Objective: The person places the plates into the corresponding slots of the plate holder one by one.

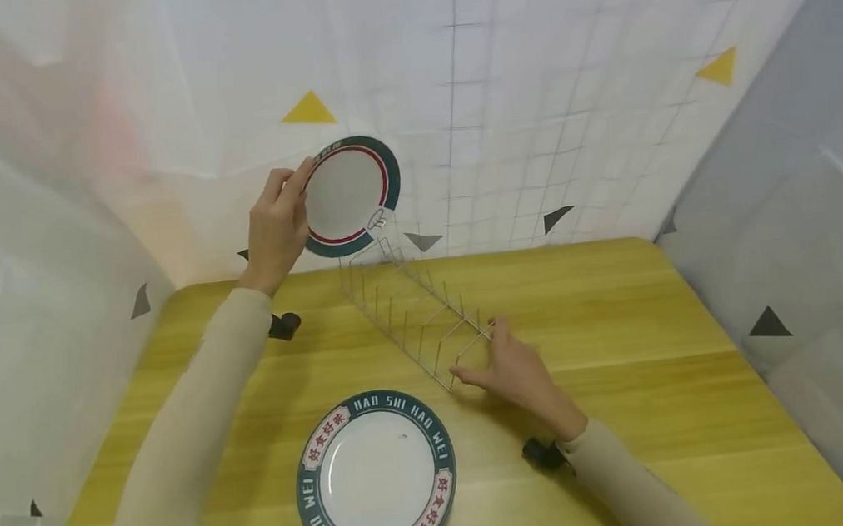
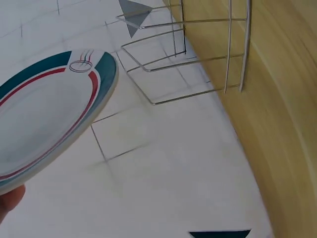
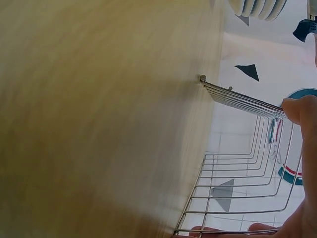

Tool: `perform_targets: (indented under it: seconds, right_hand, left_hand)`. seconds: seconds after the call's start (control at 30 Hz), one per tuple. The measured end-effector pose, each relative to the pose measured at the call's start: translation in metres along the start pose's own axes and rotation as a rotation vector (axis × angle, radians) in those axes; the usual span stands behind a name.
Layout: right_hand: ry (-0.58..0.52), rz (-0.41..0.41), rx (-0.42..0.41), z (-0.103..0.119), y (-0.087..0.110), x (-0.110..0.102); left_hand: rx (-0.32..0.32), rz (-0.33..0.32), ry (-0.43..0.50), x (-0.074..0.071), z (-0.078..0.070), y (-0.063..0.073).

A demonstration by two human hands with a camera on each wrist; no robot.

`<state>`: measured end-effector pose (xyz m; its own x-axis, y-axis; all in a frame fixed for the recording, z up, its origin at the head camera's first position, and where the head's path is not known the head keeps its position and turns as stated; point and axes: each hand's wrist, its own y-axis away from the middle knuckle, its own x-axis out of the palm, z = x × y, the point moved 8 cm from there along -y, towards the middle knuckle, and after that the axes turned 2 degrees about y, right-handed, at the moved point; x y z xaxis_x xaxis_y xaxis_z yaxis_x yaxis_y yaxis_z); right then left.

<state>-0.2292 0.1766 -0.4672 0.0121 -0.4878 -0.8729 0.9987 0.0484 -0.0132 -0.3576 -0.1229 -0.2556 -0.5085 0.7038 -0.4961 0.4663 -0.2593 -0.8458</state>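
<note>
On the surface [image 1: 591,307] sat a plate pile [image 1: 376,477], no plates were yet in the rack [image 1: 435,293] the right fingers [image 1: 501,336] gripped, and the left fingers [image 1: 300,180] pinched one plate [image 1: 348,196] nearby.

- Holds the left arm [image 1: 182,451] stretched far forward, slanting up and inward.
- Bears the left hand [image 1: 278,225] high, with the wrist [image 1: 260,277] nearly in line with that arm.
- Grips there with the fingers [image 1: 297,180] pointing up and inward.
- Shows just one digit tip [image 2: 12,197] at the left edge of the left wrist view.
- Holds the right arm [image 1: 628,479] forward and inward too, lower and nearer.
- Grips with the right hand [image 1: 519,375], with right thumb [image 3: 300,110] and right fingers [image 1: 501,335] spread wide apart.
</note>
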Motion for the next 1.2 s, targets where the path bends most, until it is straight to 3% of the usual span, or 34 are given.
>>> perform_targets:
  seconds: [0.17,0.4,0.53,0.7,0.77,0.93,1.2]
  right_hand:
    - [0.001,-0.011,0.03,-0.005,0.001,-0.002]
    - [-0.007,-0.008,0.026,-0.003,0.005,0.0]
    - [0.004,-0.019,0.021,-0.002,0.006,0.0]
    - [0.005,-0.022,0.018,0.001,0.008,0.002]
    - [-0.002,-0.017,0.009,0.004,0.008,0.004]
    - [0.016,-0.024,-0.021,0.011,0.003,0.006]
    - [0.016,-0.016,-0.016,0.013,-0.001,0.007]
  left_hand:
    - [0.006,0.065,0.025,0.013,-0.006,-0.002]
    - [0.009,0.162,-0.033,0.037,-0.003,0.014]
    - [-0.021,0.199,-0.033,0.051,0.001,0.02]
    - [-0.008,0.322,-0.053,0.07,0.001,0.033]
    - [-0.011,0.355,-0.057,0.072,0.003,0.039]
    - [-0.077,0.386,0.011,0.065,0.015,0.043]
    - [-0.271,0.601,0.096,0.067,0.036,0.045]
